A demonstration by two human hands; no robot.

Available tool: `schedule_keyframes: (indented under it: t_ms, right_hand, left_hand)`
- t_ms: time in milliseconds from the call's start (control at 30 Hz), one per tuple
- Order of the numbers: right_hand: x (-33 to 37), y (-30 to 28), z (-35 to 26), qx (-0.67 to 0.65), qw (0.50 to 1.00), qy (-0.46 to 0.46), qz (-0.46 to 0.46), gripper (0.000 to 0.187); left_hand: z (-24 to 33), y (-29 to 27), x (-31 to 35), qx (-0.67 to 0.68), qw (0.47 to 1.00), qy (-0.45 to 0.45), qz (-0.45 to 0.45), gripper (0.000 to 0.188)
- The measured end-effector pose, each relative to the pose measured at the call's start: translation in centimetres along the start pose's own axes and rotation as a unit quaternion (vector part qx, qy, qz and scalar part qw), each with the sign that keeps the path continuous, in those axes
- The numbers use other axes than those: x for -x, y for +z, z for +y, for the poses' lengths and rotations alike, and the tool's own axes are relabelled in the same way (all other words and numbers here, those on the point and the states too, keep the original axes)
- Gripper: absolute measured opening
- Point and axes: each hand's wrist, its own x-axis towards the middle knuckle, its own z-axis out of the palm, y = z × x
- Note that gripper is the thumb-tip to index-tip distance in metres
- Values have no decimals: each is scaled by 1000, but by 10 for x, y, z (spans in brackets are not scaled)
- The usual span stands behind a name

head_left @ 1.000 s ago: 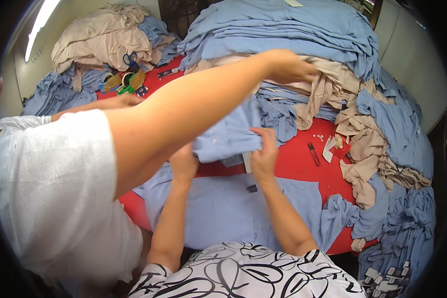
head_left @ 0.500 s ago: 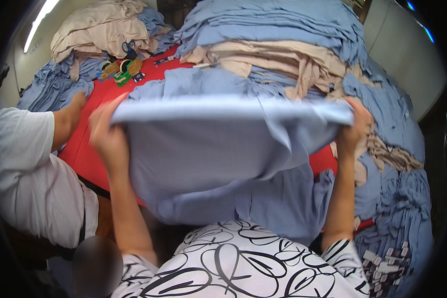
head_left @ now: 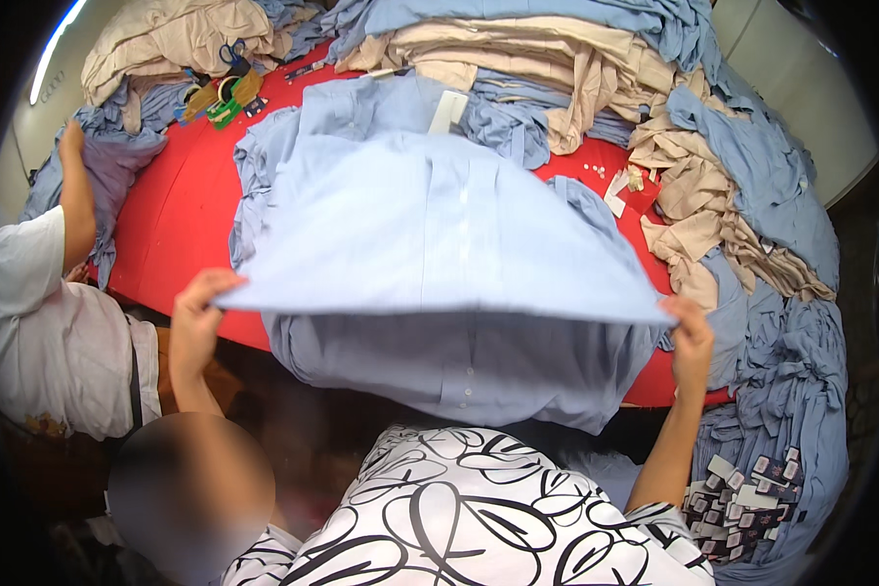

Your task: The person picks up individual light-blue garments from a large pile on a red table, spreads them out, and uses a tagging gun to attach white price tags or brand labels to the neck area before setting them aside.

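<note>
One pale-blue woven shirt (head_left: 439,234) with a button front is in the centre of the frame, over the red cloth-covered table (head_left: 171,230). Two bare hands hold it: the left hand (head_left: 198,317) pinches one corner of the lower edge, the right hand (head_left: 691,337) pinches the other corner, and the edge is stretched between them, lifted. At least two small white buttons are seen on the shirt, below this edge. One white rectangular tag (head_left: 448,112) is at its upper side.

In the upper left there are one pair of blue-handled scissors (head_left: 232,52) and one green tape dispenser (head_left: 227,103), in which sits one pale roll. One co-worker's hand (head_left: 71,137) touches blue cloth at the left. In the lower right lie many white-and-dark tags (head_left: 742,508), too crowded to count exactly.
</note>
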Motion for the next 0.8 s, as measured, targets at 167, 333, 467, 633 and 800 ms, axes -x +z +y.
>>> schedule_keyframes:
  t_ms: [167,333,467,633,800]
  right_hand:
    - [91,29,52,78,988,112,-77,44]
    - [86,43,14,276,953,37,-122,31]
    - [42,98,-3,137,987,-15,-89,25]
    - [-31,217,1,68,982,-122,-129,25]
    - [-77,266,-3,174,973,-66,-139,18]
  left_hand:
    - [-43,52,79,-57,993,-82,-60,41]
    - [-11,100,105,-391,914,-40,-98,38]
    - [7,189,78,-234,964,113,-65,37]
    - [2,252,22,-130,967,216,-27,31]
    - [-12,267,-68,-207,945,253,10,30]
